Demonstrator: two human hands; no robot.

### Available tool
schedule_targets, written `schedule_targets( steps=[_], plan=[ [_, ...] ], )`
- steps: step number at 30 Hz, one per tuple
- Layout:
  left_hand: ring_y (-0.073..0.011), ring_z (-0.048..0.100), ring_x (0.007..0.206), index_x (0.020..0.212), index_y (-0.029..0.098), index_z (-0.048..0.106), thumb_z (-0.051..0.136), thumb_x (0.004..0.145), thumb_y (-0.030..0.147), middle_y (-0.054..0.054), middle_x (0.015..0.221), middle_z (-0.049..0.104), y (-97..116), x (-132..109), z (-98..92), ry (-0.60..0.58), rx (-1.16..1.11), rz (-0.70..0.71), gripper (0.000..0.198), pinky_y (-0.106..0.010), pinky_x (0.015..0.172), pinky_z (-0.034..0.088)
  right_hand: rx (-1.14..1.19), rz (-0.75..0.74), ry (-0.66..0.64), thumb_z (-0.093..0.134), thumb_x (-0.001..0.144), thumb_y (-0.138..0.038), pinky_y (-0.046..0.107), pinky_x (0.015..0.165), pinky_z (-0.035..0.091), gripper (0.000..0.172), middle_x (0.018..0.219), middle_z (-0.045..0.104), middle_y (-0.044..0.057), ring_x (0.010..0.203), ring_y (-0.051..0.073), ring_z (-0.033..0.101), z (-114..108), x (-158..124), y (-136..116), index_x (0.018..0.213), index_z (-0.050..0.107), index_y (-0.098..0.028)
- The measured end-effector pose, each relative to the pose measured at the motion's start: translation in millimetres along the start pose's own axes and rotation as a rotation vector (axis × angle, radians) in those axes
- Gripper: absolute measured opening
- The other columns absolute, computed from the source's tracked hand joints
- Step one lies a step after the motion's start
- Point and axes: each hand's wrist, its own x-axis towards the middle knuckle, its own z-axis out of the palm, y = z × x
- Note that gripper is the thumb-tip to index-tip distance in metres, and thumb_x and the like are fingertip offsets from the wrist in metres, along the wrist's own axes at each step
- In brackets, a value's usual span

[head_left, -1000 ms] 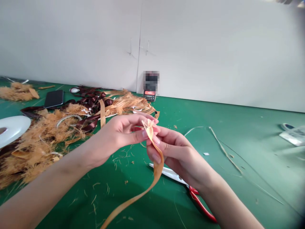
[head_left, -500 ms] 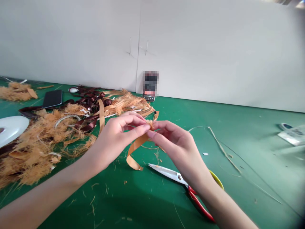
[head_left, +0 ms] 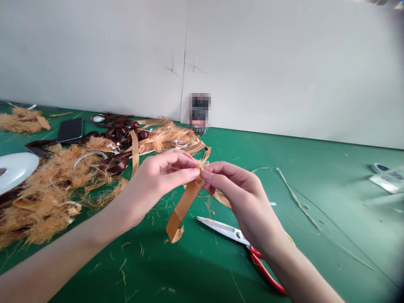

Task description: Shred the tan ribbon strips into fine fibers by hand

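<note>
The left hand (head_left: 151, 185) and right hand (head_left: 243, 198) meet fingertip to fingertip above the green table (head_left: 315, 252), both pinched tight on the frayed top end of a tan ribbon (head_left: 184, 204), which hangs looped between them; red-handled scissors (head_left: 227, 230) lie under the right wrist; a heap of tan fibres (head_left: 47, 198) sits well left, a dark phone (head_left: 71, 129) beyond it.

left hand (head_left: 151, 185), right hand (head_left: 244, 198), fingertips (head_left: 193, 173) pinched together

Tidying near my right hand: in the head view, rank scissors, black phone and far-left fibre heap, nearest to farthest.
From the right hand, which pinches the orange ribbon with the left hand:
1. scissors, on the table just below it.
2. black phone, back left.
3. fibre heap, far back-left corner.
</note>
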Motion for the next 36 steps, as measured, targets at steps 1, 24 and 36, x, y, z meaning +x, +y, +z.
schedule_targets(
  steps=[1, 24, 36],
  plan=[
    [-0.0189, 0.06, 0.096, 0.082, 0.022, 0.069, 0.064, 0.082, 0.033, -0.001, 0.099, 0.066, -0.2, -0.2, -0.2, 0.001, 0.004, 0.0, 0.012, -0.027, 0.083, 0.048, 0.005, 0.001, -0.002, 0.067, 0.079, -0.028, 0.023, 0.064, 0.04, 0.012, 0.069, 0.059, -0.002, 0.067, 0.009, 0.049, -0.2, 0.1, 0.3, 0.071, 0.069, -0.018],
    [-0.018, 0.058, 0.097, 0.08, 0.021, 0.069, 0.064, 0.083, 0.034, -0.002, 0.103, 0.062, -1.2, -2.0, 0.4, -0.031, 0.047, 0.035, 0.015, -0.026, 0.085, 0.046, 0.043, -0.039, 0.017, 0.063, 0.079, -0.028, 0.025, 0.066, 0.039, 0.011, 0.069, 0.057, -0.001, 0.069, 0.011, 0.049, -1.5, -1.7, 2.4, 0.073, 0.064, -0.019],
    [-0.018, 0.061, 0.092, 0.076, 0.02, 0.07, 0.065, 0.081, 0.037, -0.003, 0.105, 0.06, -2.7, -1.3, 3.2, -0.037, 0.175, 0.04, 0.018, -0.028, 0.081, 0.047, 0.068, 0.006, 0.106, 0.067, 0.071, -0.019, 0.022, 0.063, 0.04, 0.006, 0.068, 0.061, -0.002, 0.067, 0.009, 0.051, 1.1, -0.4, 2.6, 0.068, 0.063, -0.016]
  ],
)
